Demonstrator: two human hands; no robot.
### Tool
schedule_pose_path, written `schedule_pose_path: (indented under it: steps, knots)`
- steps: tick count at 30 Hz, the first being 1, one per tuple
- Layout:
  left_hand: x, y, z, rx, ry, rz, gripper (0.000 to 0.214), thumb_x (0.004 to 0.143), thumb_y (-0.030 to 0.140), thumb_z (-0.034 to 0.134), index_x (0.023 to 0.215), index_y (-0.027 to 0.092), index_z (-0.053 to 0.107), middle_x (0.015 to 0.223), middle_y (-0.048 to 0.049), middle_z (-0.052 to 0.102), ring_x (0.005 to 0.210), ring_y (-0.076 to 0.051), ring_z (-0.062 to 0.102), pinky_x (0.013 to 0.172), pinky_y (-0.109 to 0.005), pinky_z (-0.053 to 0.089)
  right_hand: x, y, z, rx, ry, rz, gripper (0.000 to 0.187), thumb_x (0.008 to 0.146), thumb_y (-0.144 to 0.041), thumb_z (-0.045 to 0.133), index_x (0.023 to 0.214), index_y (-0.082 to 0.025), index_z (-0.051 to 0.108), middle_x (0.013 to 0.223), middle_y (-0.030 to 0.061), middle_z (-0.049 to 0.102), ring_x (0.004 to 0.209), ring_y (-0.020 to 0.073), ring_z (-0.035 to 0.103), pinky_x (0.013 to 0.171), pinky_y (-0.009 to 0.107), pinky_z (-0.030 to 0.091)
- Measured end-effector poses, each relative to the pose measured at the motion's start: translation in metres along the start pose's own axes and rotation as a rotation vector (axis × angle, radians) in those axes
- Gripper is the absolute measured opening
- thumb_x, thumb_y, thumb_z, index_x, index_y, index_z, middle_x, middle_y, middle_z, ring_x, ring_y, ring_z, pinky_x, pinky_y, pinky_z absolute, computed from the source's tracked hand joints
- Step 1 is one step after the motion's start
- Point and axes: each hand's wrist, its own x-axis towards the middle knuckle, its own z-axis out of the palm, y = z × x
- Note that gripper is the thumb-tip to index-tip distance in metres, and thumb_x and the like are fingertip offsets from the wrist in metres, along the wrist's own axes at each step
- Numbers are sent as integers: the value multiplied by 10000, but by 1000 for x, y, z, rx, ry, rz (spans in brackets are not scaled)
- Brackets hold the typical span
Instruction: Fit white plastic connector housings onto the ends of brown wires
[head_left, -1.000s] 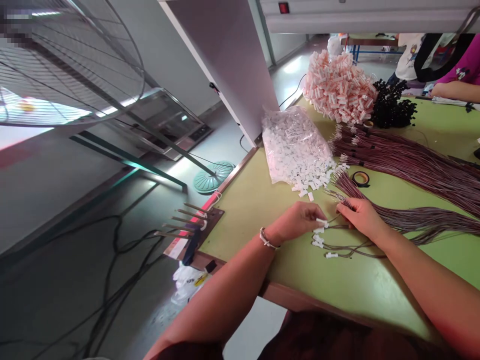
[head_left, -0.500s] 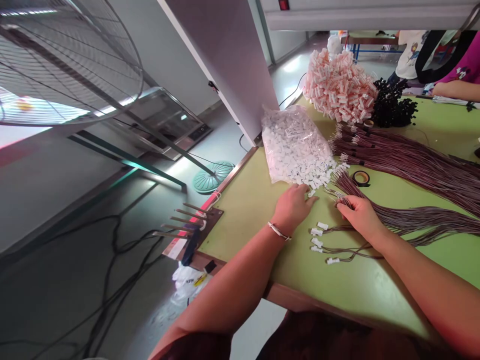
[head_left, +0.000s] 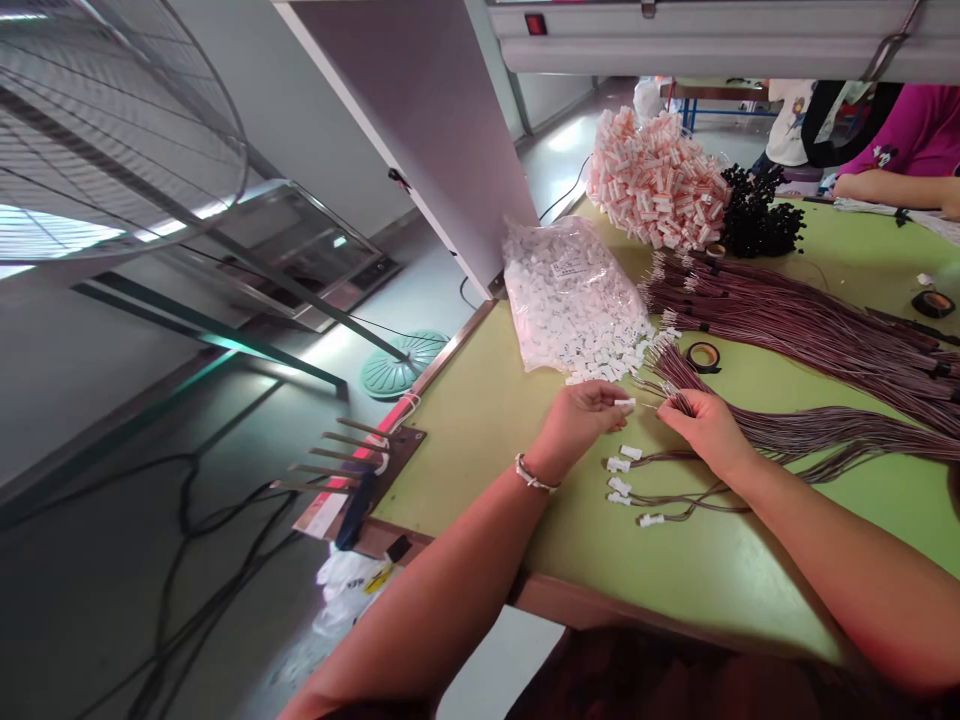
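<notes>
Between the thumb and fingers of my left hand is a small white connector housing. My right hand pinches thin brown wires near their bare terminal ends, which point toward the connector with a small gap between. Behind both hands, white housings spill from a clear plastic bag. A bundle of brown wires runs off to the right, under and past my right hand. Nearer me lie several wires with white connectors fitted on their ends.
A roll of black tape lies beside the wire bundles. Farther back are a heap of pinkish connectors and a pile of black parts. Metal prongs stick out at the table's left edge. Another person's arm rests across the table.
My left hand has drawn back from the loose housings with one white connector in its fingers. My right hand stays near the wire ends. The view has shifted slightly.
</notes>
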Motion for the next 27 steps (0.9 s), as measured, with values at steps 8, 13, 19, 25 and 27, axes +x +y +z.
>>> schedule_pose_path:
  steps: [8,13,19,25,27]
  knots:
    - [1,-8,2,-225,-156,-62,266,604,289,779,778,113,681,594,-17,657,533,-85,579,565,-217,489,-2,-8,1,-53,-9,-8,220,711,-354,545,603,-179,467,575,-39,422,575,100,368,562,231,325]
    - [1,-9,0,-330,-143,-145,276,608,324,776,767,113,696,647,-36,679,607,-104,613,663,-253,521,-2,-5,2,-72,7,-38,204,710,-341,546,610,-176,479,571,-31,430,573,103,374,559,233,332]
    - [-1,-4,2,-392,-104,-119,246,524,238,820,710,132,699,694,-24,688,659,-108,618,714,-247,519,-3,-3,1,-52,-15,-46,237,737,-361,540,604,-176,473,570,-32,402,561,98,348,547,234,316]
    - [1,-14,3,-337,-93,0,310,539,228,811,813,147,689,814,-39,707,747,-137,640,791,-299,520,-1,-1,1,-52,-47,-31,244,737,-374,542,604,-175,494,572,-32,419,572,105,359,553,236,306]
    - [0,-16,3,-242,-97,84,290,586,246,784,841,147,687,843,-54,709,783,-155,644,808,-316,518,-1,-1,1,-24,-56,0,241,729,-370,554,600,-173,501,564,-38,413,563,101,349,547,235,295]
